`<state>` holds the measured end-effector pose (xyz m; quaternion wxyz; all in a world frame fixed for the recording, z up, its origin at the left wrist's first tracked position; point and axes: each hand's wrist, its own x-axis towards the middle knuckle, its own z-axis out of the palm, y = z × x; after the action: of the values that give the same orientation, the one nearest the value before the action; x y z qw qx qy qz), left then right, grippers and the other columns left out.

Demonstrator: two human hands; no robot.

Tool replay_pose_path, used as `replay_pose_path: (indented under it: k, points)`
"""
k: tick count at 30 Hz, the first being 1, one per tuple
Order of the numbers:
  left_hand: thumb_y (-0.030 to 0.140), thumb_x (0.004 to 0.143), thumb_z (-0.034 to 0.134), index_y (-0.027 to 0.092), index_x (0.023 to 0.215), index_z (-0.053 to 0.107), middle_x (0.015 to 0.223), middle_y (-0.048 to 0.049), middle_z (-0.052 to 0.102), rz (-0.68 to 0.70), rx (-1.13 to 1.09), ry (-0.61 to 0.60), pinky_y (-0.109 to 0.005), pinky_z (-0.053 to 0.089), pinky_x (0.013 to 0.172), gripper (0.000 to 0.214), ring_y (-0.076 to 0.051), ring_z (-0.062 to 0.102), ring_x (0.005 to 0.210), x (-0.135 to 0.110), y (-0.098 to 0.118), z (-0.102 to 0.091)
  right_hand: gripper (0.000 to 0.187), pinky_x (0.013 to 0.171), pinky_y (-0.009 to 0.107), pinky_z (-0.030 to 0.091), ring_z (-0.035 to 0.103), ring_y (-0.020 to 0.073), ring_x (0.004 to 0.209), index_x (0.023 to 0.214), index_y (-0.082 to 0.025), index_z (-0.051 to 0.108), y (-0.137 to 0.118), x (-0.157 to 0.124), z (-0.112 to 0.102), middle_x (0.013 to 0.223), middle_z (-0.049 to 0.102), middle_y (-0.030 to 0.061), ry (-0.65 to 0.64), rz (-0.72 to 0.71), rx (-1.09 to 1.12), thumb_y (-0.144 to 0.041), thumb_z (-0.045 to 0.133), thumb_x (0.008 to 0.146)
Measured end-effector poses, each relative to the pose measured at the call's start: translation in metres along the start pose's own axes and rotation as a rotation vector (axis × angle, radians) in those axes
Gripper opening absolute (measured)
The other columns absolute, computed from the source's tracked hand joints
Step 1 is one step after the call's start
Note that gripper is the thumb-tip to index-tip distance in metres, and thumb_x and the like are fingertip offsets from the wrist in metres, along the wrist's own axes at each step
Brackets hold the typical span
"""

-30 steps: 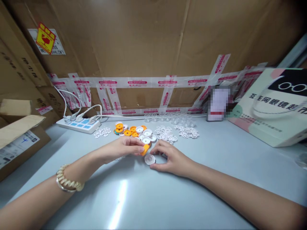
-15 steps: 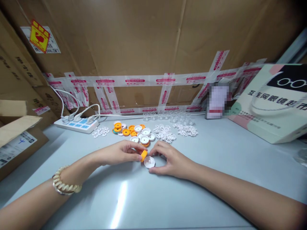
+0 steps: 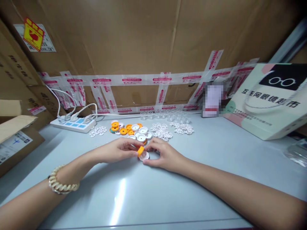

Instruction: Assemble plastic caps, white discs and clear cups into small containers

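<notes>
Here the left hand is pinching an orange cap, tilting it just beside a pale disc; the right hand's grip is clasping that disc's rim, both pieces sitting between the counter's near and back edges, before piled caps.

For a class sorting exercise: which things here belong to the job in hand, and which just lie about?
Probably the job:
orange cap (left hand)
whitish round piece (right hand)
orange and white caps
white openwork pieces
small white discs
clear cups

Apparently lying about:
power strip
cardboard box
carrier bag
pixelated device
</notes>
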<state>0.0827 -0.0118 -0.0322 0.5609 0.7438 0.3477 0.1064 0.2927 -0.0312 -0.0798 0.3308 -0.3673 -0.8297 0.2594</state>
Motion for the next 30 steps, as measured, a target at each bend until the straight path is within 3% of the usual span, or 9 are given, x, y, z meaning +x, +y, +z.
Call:
replay_pose_path:
  k: [14,30]
  points:
    - [0.022,0.083,0.05,0.017,0.113,0.057,0.104,-0.0064,0.065,0.096,0.378,0.094,-0.028,0.047,0.081,0.031,-0.016,0.06,0.09,0.0,0.016,0.008,0.024,0.078,0.034,0.043,0.055,0.0185,0.084,0.089,-0.019,0.066,0.004,0.002,0.001,0.085,0.059,0.0041,-0.009,-0.011,-0.037,-0.03,0.071,0.069]
    - [0.02,0.085,0.05,0.016,0.099,0.06,0.096,-0.0072,0.062,0.265,0.791,0.234,-0.029,0.044,0.079,0.018,-0.018,0.057,0.089,0.001,0.012,0.025,0.022,0.071,0.03,0.043,0.054,0.0159,0.075,0.084,-0.017,0.064,0.004,0.002,0.002,0.078,0.056,0.0019,0.027,-0.044,-0.064,-0.025,0.071,0.065]
